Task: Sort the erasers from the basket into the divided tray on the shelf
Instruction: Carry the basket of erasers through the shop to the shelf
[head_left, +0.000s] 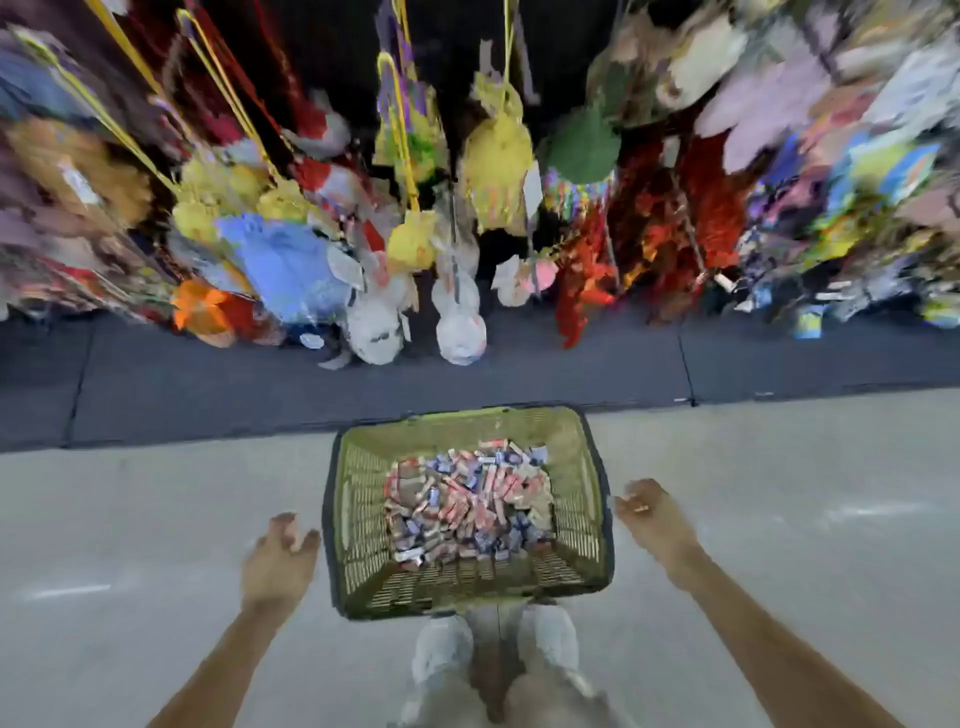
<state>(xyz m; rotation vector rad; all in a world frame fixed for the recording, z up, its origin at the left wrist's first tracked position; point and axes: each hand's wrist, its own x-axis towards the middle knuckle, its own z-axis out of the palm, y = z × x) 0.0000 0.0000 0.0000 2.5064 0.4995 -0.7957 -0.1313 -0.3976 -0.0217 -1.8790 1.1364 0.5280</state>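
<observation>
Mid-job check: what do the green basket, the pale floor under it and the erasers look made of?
Olive-green lattice basket: looks like moulded plastic, matte, given its slotted grid walls and dark rim. Pale grey floor: probably smooth concrete, faint sheen, light streaks. Small red, blue and white erasers: seemingly in printed sleeves; blur leaves the material open.

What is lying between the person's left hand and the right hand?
In the head view, the green basket, holding a heap of erasers, stands on the floor between the left hand and the right hand.
</observation>
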